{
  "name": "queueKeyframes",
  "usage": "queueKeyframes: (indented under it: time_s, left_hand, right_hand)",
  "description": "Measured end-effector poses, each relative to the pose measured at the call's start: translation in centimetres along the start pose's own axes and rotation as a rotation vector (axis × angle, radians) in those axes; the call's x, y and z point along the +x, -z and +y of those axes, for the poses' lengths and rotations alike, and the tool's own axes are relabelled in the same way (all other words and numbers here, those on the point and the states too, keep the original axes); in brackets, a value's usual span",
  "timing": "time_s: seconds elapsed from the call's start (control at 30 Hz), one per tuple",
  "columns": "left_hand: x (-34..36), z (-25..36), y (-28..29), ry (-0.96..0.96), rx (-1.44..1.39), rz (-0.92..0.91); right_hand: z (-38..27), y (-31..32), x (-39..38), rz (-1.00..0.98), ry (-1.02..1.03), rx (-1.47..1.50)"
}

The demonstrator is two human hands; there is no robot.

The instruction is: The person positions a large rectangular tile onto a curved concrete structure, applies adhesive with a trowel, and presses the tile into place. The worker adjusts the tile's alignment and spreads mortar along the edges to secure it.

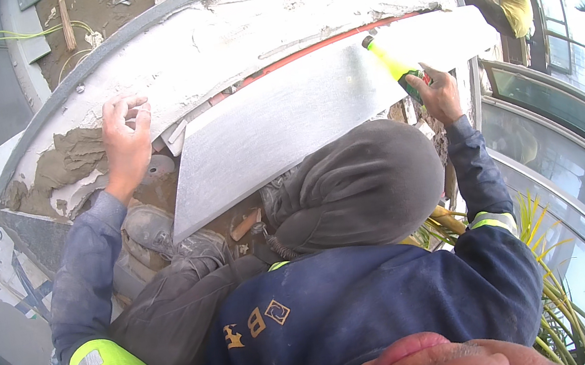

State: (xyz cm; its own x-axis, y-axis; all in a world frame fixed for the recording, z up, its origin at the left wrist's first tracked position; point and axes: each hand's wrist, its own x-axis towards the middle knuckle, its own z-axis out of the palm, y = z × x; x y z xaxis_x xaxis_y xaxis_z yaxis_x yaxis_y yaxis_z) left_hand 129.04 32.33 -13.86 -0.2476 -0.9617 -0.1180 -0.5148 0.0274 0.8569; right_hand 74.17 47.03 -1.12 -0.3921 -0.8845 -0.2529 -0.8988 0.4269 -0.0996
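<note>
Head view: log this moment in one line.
co-worker's left hand: flat on white plastered curved wall | co-worker's right hand: gripping green-yellow plastic bottle over flat grey panel | own hands: unseen

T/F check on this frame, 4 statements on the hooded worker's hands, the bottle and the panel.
1. The hooded person's right hand holds a yellow-green bottle. True.
2. The hooded person's left hand grips the grey panel. False: it rests flat on the curved plastered wall, apart from the panel.
3. The bottle's capped tip points at the panel's upper edge. True.
4. Nobody else is in view. False: a person in a yellow top is at the upper right.
</note>
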Motion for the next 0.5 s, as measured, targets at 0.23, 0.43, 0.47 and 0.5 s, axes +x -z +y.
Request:
queueKeyframes:
  time_s: [0.23,0.43,0.47,0.5]
  left_hand:
    - [0.6,1.0,-0.5,-0.081,-0.008,-0.010]
    - [-0.2,2.5,0.4,-0.170,-0.019,0.032]
    - [-0.4,3.3,0.4,-0.262,-0.029,0.013]
    - [-0.6,4.3,0.6,-0.354,-0.030,-0.004]
  right_hand:
    - [-0.2,-0.7,0.1,0.007,0.003,0.064]
    - [-11.8,-3.9,-0.9,-0.117,0.396,0.254]
    - [-13.7,-4.3,-0.9,-0.150,0.439,0.282]
    - [-15.6,-4.6,-0.7,-0.183,0.479,0.284]
